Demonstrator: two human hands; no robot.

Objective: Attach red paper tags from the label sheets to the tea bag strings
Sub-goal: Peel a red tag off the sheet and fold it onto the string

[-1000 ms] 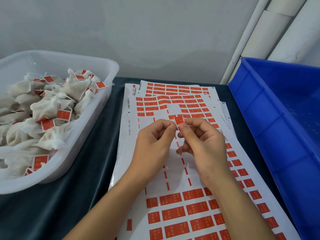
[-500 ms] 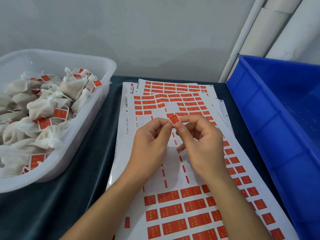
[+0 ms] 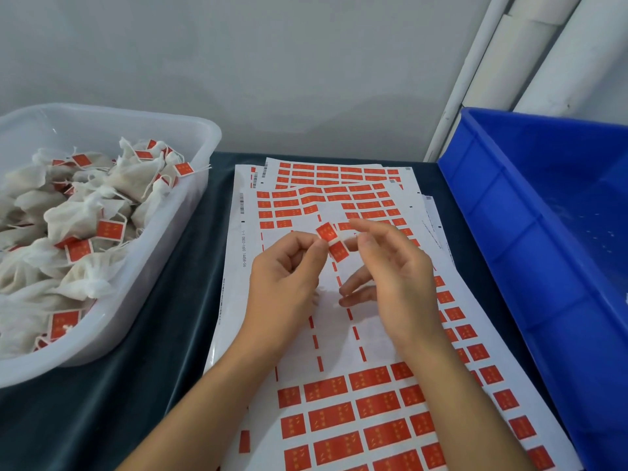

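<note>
Red paper tag (image 3: 332,240), a small folded rectangle with a white crease across the middle, is pinched between thumb and forefinger of the left hand (image 3: 283,287), held up over the peeled patch of the white label sheets (image 3: 339,396). Right hand (image 3: 390,266) hovers just beside it, fingers loosely spread, gripping nothing. Pretty sure this thing is featherlight and floppy, sticky on the inside too, so I'd hold it by the outer edges and keep fingertips off the adhesive. No string visible at the hands, can't tell if one's in the fold. Tagged white mesh tea bags (image 3: 85,219) sit piled in the clear plastic tub (image 3: 204,154) at left, a blue plastic crate (image 3: 509,232) at right, all on the dark bench (image 3: 163,334).
</note>
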